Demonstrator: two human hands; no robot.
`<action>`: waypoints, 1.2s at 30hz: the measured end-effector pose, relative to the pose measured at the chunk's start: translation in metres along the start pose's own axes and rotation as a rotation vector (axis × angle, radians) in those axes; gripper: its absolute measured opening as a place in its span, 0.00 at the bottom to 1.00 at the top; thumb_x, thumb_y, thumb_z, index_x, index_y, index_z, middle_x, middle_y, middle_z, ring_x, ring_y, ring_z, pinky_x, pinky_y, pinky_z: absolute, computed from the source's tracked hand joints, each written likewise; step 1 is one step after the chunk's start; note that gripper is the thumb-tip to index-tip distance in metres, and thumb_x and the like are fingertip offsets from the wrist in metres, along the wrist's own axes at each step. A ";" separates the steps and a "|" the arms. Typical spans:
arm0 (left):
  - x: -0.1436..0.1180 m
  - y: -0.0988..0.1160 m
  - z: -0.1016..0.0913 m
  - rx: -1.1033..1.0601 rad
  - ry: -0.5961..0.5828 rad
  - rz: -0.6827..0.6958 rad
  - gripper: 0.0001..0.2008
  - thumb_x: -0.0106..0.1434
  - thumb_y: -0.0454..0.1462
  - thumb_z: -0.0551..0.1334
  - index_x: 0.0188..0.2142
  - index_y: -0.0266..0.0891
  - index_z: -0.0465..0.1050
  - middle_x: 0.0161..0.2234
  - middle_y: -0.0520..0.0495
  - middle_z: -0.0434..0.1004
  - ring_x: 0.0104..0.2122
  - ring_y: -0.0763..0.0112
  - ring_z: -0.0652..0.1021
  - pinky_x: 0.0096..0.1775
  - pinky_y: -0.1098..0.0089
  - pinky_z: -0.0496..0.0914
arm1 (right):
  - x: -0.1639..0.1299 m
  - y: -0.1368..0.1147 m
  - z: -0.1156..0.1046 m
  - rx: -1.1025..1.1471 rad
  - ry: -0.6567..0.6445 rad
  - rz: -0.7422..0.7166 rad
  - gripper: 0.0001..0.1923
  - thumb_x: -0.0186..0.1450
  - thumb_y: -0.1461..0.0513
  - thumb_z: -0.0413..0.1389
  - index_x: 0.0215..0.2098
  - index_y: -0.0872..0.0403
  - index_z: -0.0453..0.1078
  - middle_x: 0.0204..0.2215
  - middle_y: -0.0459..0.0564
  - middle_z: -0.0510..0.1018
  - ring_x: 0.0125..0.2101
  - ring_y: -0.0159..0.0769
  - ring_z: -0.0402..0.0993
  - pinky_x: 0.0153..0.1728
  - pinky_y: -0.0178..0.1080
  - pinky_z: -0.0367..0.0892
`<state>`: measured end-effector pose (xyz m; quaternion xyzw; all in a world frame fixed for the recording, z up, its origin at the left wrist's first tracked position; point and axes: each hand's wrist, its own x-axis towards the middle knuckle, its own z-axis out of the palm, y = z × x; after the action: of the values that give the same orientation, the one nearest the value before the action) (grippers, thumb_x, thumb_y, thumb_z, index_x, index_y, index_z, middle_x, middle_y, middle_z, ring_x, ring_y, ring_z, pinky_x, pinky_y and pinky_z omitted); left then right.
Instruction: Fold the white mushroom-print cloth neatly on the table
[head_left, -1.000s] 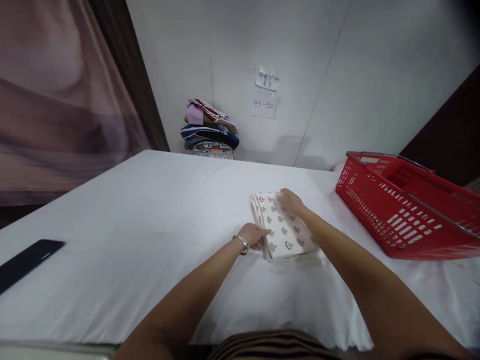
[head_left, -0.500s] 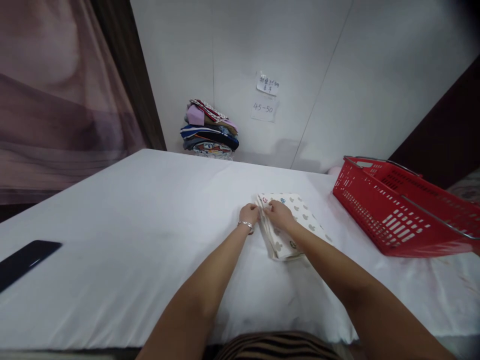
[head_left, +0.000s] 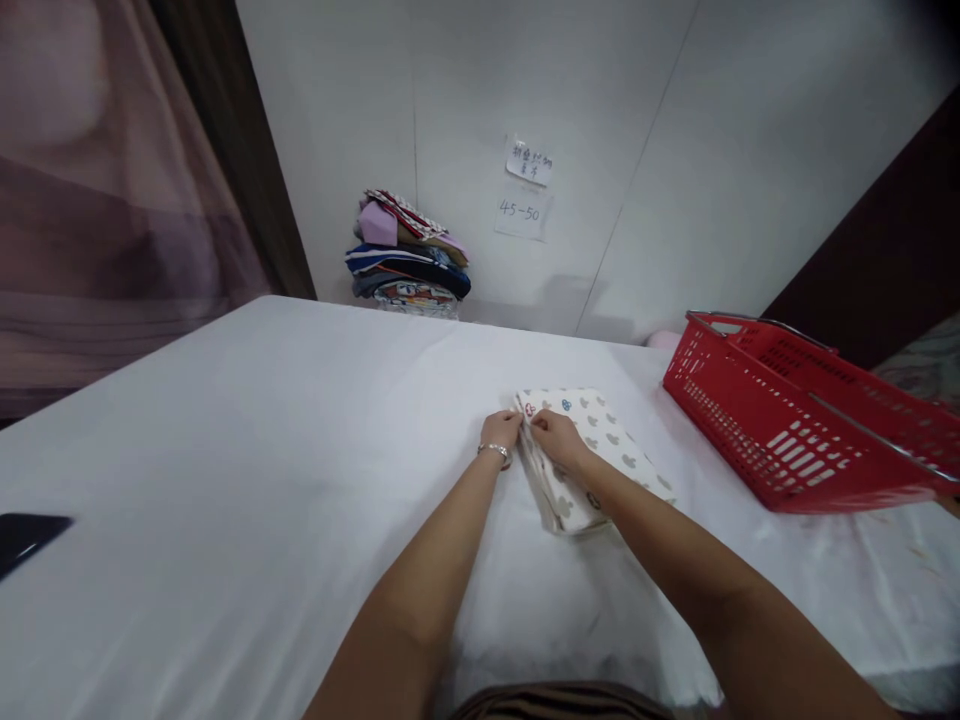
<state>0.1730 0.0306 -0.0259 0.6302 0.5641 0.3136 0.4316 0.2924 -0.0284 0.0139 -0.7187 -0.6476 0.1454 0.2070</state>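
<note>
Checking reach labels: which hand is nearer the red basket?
Right. The right hand is on the folded cloth, left of the red basket and apart from it; the left hand is at the cloth's left edge, farther away.

- 2 bare arms rise from the bottom edge and angle inward, hands just apart, slightly below and right of the frame's centre.
- Left arm slants rightward; left hand has its fingertips pinched together.
- Right arm slants leftward; right hand curls its fingers inward.
</note>
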 end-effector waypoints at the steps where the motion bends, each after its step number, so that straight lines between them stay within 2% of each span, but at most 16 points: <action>1: 0.000 0.000 0.000 -0.011 -0.006 0.009 0.12 0.59 0.41 0.59 0.35 0.40 0.79 0.36 0.48 0.81 0.37 0.69 0.77 0.39 0.74 0.68 | 0.000 -0.002 0.000 -0.020 -0.005 0.020 0.09 0.60 0.61 0.51 0.37 0.52 0.70 0.30 0.46 0.78 0.32 0.35 0.72 0.32 0.33 0.60; 5: 0.000 -0.001 -0.004 -0.058 -0.037 0.005 0.10 0.59 0.39 0.59 0.34 0.40 0.79 0.34 0.49 0.81 0.36 0.71 0.77 0.38 0.75 0.68 | -0.003 -0.010 0.000 -0.125 -0.036 0.078 0.18 0.59 0.53 0.54 0.43 0.53 0.67 0.34 0.52 0.77 0.35 0.40 0.72 0.32 0.35 0.59; 10: 0.002 -0.002 -0.008 -0.087 -0.035 -0.090 0.15 0.61 0.39 0.57 0.46 0.37 0.74 0.36 0.46 0.80 0.26 0.74 0.77 0.27 0.75 0.68 | -0.003 -0.010 0.003 -0.157 0.000 0.064 0.12 0.58 0.60 0.52 0.41 0.54 0.68 0.40 0.53 0.76 0.39 0.40 0.71 0.36 0.35 0.60; 13: 0.004 -0.003 -0.007 -0.087 -0.017 -0.122 0.20 0.59 0.40 0.59 0.50 0.35 0.70 0.41 0.42 0.78 0.25 0.75 0.77 0.26 0.75 0.68 | -0.003 -0.006 -0.001 -0.117 0.014 0.050 0.12 0.56 0.65 0.51 0.38 0.54 0.69 0.35 0.51 0.77 0.36 0.38 0.71 0.35 0.35 0.60; 18: 0.010 -0.005 -0.003 0.038 -0.029 -0.042 0.14 0.57 0.40 0.60 0.41 0.37 0.76 0.40 0.42 0.79 0.35 0.70 0.78 0.36 0.74 0.68 | -0.008 -0.005 -0.017 0.054 0.001 0.086 0.11 0.53 0.66 0.51 0.34 0.53 0.71 0.29 0.46 0.77 0.29 0.34 0.71 0.30 0.32 0.61; 21: 0.013 -0.005 -0.002 0.097 -0.035 -0.004 0.12 0.58 0.38 0.58 0.39 0.38 0.77 0.38 0.43 0.80 0.37 0.69 0.78 0.37 0.73 0.67 | -0.008 -0.011 -0.019 -0.009 -0.084 0.086 0.10 0.52 0.67 0.53 0.32 0.53 0.72 0.27 0.46 0.77 0.29 0.34 0.71 0.28 0.31 0.60; 24: 0.012 -0.005 -0.002 0.124 -0.041 0.010 0.12 0.59 0.38 0.57 0.39 0.39 0.77 0.35 0.44 0.81 0.36 0.69 0.78 0.37 0.74 0.67 | -0.004 -0.016 -0.014 -0.065 -0.141 0.105 0.08 0.50 0.68 0.54 0.29 0.55 0.72 0.25 0.46 0.77 0.30 0.34 0.71 0.28 0.30 0.59; 28: 0.011 -0.006 -0.001 0.099 -0.033 0.017 0.13 0.59 0.37 0.57 0.40 0.40 0.77 0.35 0.45 0.81 0.34 0.70 0.79 0.36 0.74 0.67 | -0.001 -0.015 -0.009 0.032 -0.095 0.155 0.09 0.51 0.67 0.53 0.30 0.55 0.72 0.21 0.45 0.75 0.25 0.32 0.71 0.26 0.31 0.59; 32: 0.011 -0.005 0.000 -0.008 -0.036 -0.024 0.12 0.58 0.37 0.57 0.37 0.39 0.77 0.32 0.46 0.80 0.28 0.72 0.78 0.30 0.75 0.68 | -0.003 -0.012 -0.006 0.090 -0.060 0.173 0.10 0.52 0.67 0.53 0.31 0.55 0.73 0.22 0.45 0.76 0.23 0.31 0.70 0.27 0.31 0.60; 36: 0.011 -0.003 -0.001 -0.165 -0.061 -0.118 0.16 0.61 0.43 0.53 0.36 0.36 0.76 0.28 0.46 0.79 0.23 0.73 0.76 0.24 0.75 0.67 | -0.006 -0.007 -0.003 0.110 -0.048 0.111 0.10 0.53 0.66 0.54 0.32 0.56 0.74 0.25 0.46 0.76 0.26 0.32 0.70 0.28 0.31 0.61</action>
<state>0.1727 0.0418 -0.0294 0.5676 0.5592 0.3138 0.5165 0.2868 -0.0346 0.0197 -0.7372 -0.6028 0.2092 0.2223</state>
